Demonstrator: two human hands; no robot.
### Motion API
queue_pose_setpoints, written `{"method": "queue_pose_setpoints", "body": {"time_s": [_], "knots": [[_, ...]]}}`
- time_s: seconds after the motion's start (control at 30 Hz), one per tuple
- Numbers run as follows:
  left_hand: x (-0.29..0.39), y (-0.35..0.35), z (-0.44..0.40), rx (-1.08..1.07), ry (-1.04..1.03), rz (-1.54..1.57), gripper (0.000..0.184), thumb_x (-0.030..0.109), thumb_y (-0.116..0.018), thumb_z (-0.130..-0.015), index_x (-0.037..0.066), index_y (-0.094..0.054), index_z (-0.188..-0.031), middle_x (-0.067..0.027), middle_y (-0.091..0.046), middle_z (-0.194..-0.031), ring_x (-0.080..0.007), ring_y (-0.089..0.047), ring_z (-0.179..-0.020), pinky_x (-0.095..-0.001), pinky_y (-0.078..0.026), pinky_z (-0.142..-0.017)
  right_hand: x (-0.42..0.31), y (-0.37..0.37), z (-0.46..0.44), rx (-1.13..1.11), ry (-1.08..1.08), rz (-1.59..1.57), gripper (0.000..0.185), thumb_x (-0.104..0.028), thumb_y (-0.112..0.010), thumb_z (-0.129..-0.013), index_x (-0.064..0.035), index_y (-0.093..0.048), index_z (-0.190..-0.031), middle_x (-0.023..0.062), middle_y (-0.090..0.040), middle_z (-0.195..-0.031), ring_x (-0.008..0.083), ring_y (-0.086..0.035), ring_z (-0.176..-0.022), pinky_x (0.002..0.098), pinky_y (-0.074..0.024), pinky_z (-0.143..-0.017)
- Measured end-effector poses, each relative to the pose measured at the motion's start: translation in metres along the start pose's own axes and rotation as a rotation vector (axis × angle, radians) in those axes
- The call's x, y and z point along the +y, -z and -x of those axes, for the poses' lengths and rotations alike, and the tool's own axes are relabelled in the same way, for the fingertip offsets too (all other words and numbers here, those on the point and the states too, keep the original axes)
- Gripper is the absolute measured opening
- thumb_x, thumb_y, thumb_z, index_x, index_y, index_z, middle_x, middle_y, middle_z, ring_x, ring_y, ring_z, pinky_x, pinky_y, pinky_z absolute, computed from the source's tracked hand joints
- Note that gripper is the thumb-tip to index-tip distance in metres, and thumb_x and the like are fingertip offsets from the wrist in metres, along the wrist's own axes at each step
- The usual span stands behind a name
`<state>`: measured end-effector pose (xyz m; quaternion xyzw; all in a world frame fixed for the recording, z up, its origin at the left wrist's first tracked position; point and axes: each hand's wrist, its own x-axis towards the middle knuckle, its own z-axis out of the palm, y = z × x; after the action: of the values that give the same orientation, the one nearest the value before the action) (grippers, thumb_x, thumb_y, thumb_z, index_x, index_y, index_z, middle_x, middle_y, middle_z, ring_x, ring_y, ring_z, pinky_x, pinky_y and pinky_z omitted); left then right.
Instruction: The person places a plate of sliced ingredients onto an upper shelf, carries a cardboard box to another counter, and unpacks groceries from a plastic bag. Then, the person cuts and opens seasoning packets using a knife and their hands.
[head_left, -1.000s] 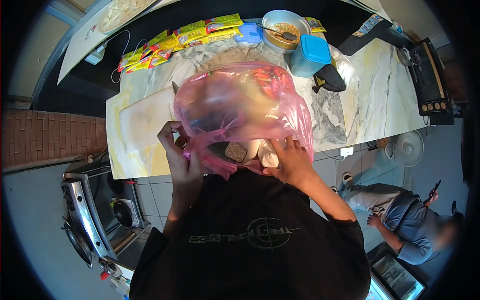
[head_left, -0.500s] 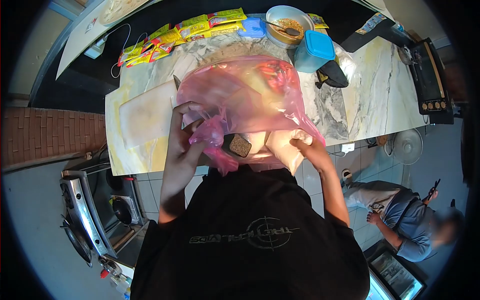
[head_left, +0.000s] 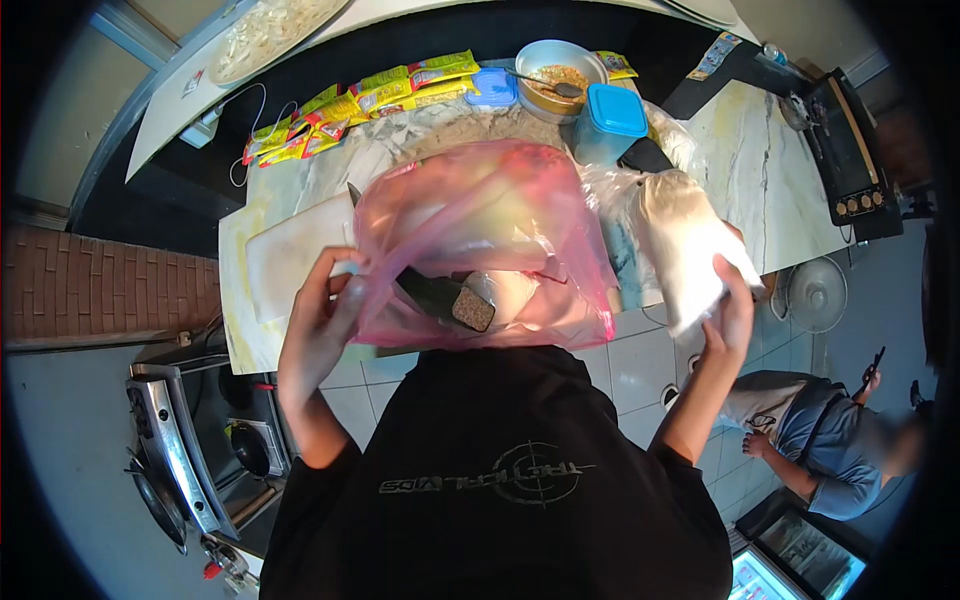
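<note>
Bag (head_left: 480, 210) unloading, apparently: left hand (head_left: 322, 312) pinches its rim, right hand (head_left: 735, 318) grips white packet (head_left: 678, 240); setting down would call for support beneath.

A plastic bag (head_left: 490, 210) lies mid-frame, a cutting board (head_left: 292, 250) left of it, packets (head_left: 375, 92) upper left, oven (head_left: 850, 150) upper right

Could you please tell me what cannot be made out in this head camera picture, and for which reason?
- Head view: most contents of the pink bag, blurred by its cloudy film.
- Head view: what fills the white packet in the right hand, washed out by glare.
- Head view: small print on the yellow packets, too small.
- Head view: pale pieces, partly cut off by the top edge.
</note>
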<state>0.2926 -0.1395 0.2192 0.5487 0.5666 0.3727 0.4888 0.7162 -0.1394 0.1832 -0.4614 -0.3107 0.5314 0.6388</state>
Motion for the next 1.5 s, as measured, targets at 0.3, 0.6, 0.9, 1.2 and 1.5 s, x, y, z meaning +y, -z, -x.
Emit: {"method": "queue_pose_setpoints", "body": {"time_s": [0.3,0.6,0.9,1.2,1.5], "knots": [[-0.024,0.020,0.015,-0.122,0.226,-0.802,0.030,0.022,-0.077,-0.082,-0.001,-0.058,-0.078,-0.0085,-0.057,-0.063,-0.0148,-0.049,-0.057,-0.0318,-0.039,-0.053,0.148,0.051,-0.079,-0.032,0.034,-0.010,0.044,-0.008,-0.066,-0.088,0.0001,-0.053,-0.129,0.0078,-0.061,-0.119,0.0177,-0.057,-0.111,0.0312,-0.0439,-0.098],[-0.041,0.007,0.021,-0.128,-0.137,0.333,0.030,0.024,-0.056,-0.098,0.003,-0.062,-0.118,-0.0086,-0.065,-0.082,-0.0105,-0.048,-0.053,-0.0258,-0.044,-0.059,0.043,-0.030,-0.028,0.093,0.609,1.116,0.036,-0.006,-0.065,-0.085,-0.0017,-0.056,-0.120,0.0166,-0.058,-0.117,0.0270,-0.058,-0.108,0.0358,-0.0474,-0.086],[-0.007,-0.030,0.007,-0.397,-0.223,0.412,0.093,0.065,-0.047,-0.091,-0.010,-0.029,-0.144,-0.0270,-0.041,-0.144,-0.0107,-0.046,-0.046,-0.0326,-0.055,-0.065,0.153,-0.097,0.016,-0.835,0.363,1.403,0.065,-0.006,-0.072,-0.076,-0.0066,-0.045,-0.135,0.0209,-0.052,-0.133,0.0402,-0.053,-0.116,0.0443,-0.0444,-0.097],[-0.006,-0.033,0.010,-0.424,-0.193,0.382,0.097,0.069,-0.044,-0.090,-0.010,-0.030,-0.143,-0.0255,-0.042,-0.143,-0.0112,-0.047,-0.046,-0.0333,-0.055,-0.065,0.176,-0.089,0.006,-1.068,0.670,1.602,0.099,-0.023,-0.080,-0.066,-0.0152,-0.030,-0.151,0.0122,-0.037,-0.145,0.0289,-0.042,-0.130,0.0405,-0.0454,-0.096],[-0.016,-0.028,0.015,-0.393,-0.181,0.415,0.096,0.069,-0.043,-0.090,-0.010,-0.029,-0.144,-0.0279,-0.041,-0.142,-0.0118,-0.047,-0.044,-0.0341,-0.056,-0.064,0.168,-0.095,0.005,-1.130,0.592,1.555,0.102,-0.027,-0.084,-0.057,-0.0136,-0.036,-0.147,0.0123,-0.045,-0.136,0.0287,-0.045,-0.126,0.0403,-0.0478,-0.090]]}}
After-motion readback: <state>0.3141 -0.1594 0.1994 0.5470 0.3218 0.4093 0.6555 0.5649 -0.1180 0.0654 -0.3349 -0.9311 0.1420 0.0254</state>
